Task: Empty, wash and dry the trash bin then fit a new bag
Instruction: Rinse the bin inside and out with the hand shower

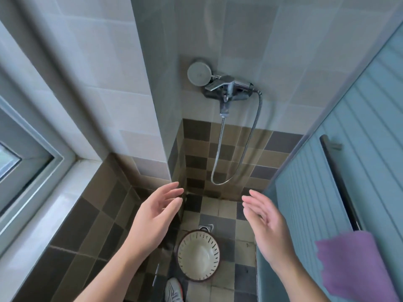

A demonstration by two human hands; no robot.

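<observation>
The round trash bin (198, 255) stands upright on the tiled shower floor, seen from above; its cream inside with slotted walls holds no bag. My left hand (155, 216) and my right hand (265, 223) hover in the air above it, palms facing each other, fingers straight and relaxed, holding nothing. The bin lies below and between them. On the wall ahead are a chrome mixer tap (226, 89), a round shower head (199, 73) and a looping metal hose (237, 153). A purple cloth (353, 267) hangs at the lower right.
A glass panel edge (168, 149) runs down left of the shower. A ribbed blue door (340, 171) with a dark bar handle (340, 182) stands right. A floor drain (206, 227) sits behind the bin. A window and sill (43, 192) are left. My shoe (173, 289) is beside the bin.
</observation>
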